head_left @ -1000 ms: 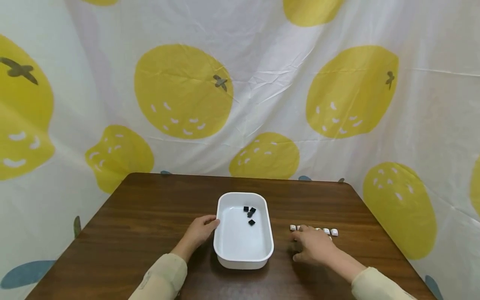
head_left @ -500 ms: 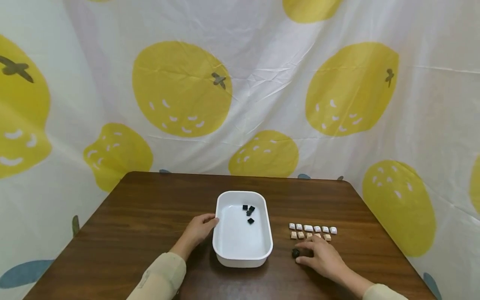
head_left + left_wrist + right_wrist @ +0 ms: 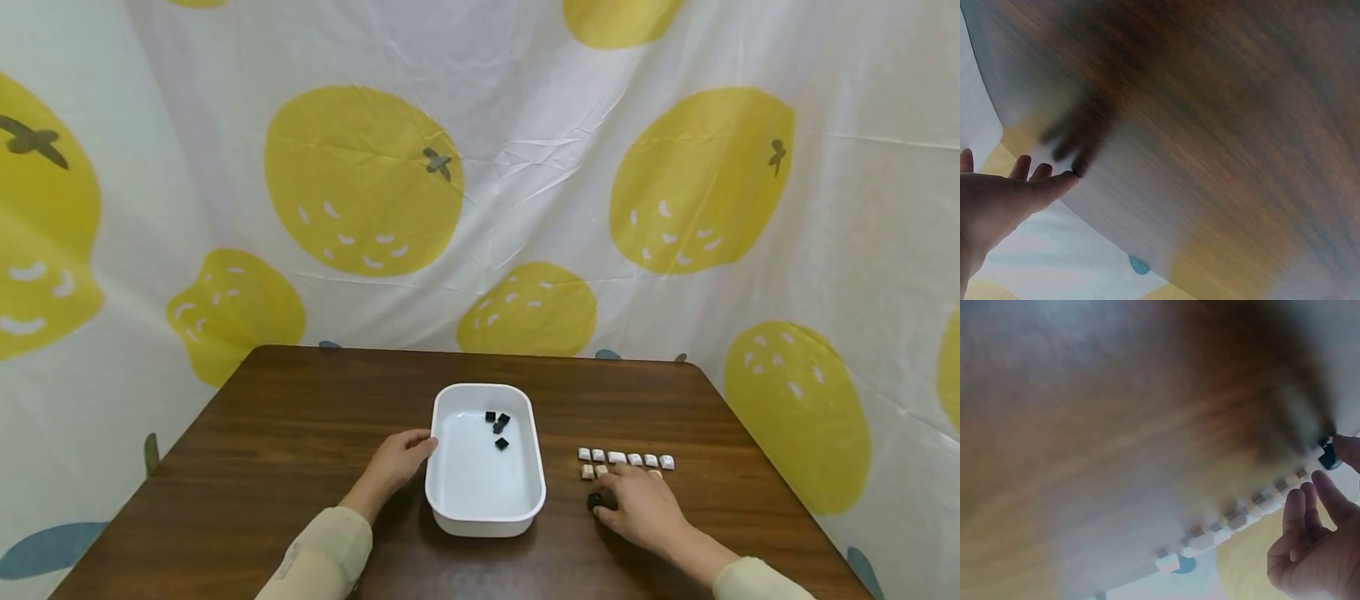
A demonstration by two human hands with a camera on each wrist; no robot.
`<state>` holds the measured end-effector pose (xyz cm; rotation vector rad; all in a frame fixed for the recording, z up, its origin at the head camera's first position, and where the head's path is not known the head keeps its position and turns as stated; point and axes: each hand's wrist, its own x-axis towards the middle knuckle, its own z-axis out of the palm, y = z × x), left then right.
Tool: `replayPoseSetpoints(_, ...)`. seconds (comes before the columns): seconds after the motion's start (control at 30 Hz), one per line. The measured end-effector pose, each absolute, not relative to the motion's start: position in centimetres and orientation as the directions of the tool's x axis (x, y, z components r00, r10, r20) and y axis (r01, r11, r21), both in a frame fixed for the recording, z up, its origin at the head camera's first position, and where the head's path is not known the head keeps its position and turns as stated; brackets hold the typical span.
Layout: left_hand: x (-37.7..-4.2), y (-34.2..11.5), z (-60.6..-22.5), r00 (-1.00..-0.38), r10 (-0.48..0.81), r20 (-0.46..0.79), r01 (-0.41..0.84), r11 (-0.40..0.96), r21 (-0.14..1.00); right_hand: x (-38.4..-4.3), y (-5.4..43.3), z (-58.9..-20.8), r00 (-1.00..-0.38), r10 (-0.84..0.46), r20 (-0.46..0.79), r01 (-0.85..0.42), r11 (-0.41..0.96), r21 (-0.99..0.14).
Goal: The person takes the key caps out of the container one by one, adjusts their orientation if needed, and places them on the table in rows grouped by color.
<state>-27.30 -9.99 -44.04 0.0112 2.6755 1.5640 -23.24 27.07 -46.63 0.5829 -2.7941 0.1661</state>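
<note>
In the head view, my left hand point(image 3: 405, 458) holds the left side of a white rectangular tray point(image 3: 487, 527), thumb over the rim and index finger at the outer wall. Several black keycaps point(image 3: 502, 443) lie loose inside its far right part. My right hand point(image 3: 641, 504) is low over the table right of the tray. Its thumb and index finger pinch a black keycap point(image 3: 595, 502), which the right wrist view shows beside the thumb point(image 3: 1347, 452). Beyond that hand are a row of white keycaps point(image 3: 617, 457) and a row of beige keycaps point(image 3: 587, 472), the latter partly covered by the hand.
The brown wooden table point(image 3: 337, 392) has a glossy surface that reflects the hands. A white curtain point(image 3: 525, 208) with yellow lemons hangs right behind its far edge.
My right hand came back from over the white row, uncovering both rows, to the black keycap in front of them. The keycap then shifted slightly right. My left hand stayed at the tray.
</note>
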Motion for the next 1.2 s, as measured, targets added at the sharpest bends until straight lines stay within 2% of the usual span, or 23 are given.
replayPoseSetpoints(0.1,-27.3,-10.0,-44.1,-0.999,0.03,-0.039,-0.019,0.485,0.874,-23.3,27.4,-46.9,-0.899,-0.326,0.294,-0.378,0.915,-0.141)
replayPoseSetpoints(0.27,-27.4,-10.0,-43.9,-0.999,0.028,-0.042,-0.023,0.481,0.876,-23.5,27.6,-46.8,-0.917,-0.292,0.272,-0.356,0.907,-0.224)
replayPoseSetpoints(0.47,-27.5,-10.0,-43.8,-0.999,0.032,-0.027,-0.008,0.488,0.873,-23.7,27.5,-46.7,-0.92,-0.314,0.236,-0.37,0.895,-0.249)
replayPoseSetpoints(0.7,-27.5,-10.0,-44.1,-0.999,0.027,-0.039,-0.021,0.483,0.876,-24.3,27.3,-47.3,-0.919,-0.258,0.297,-0.331,0.915,-0.231)
replayPoseSetpoints(0.93,-27.4,-10.0,-44.1,-0.998,0.025,-0.055,-0.037,0.478,0.878,-24.0,27.4,-47.4,-0.943,-0.201,0.264,-0.271,0.926,-0.262)
replayPoseSetpoints(1.07,-27.4,-9.9,-44.1,-0.998,0.027,-0.051,-0.032,0.48,0.877,-23.6,27.2,-46.7,-0.932,-0.183,0.312,-0.272,0.923,-0.271)
replayPoseSetpoints(1.2,-27.3,-9.9,-44.0,-0.999,0.025,-0.048,-0.03,0.476,0.879,-23.9,26.3,-45.2,-0.878,-0.21,0.43,-0.351,0.893,-0.281)
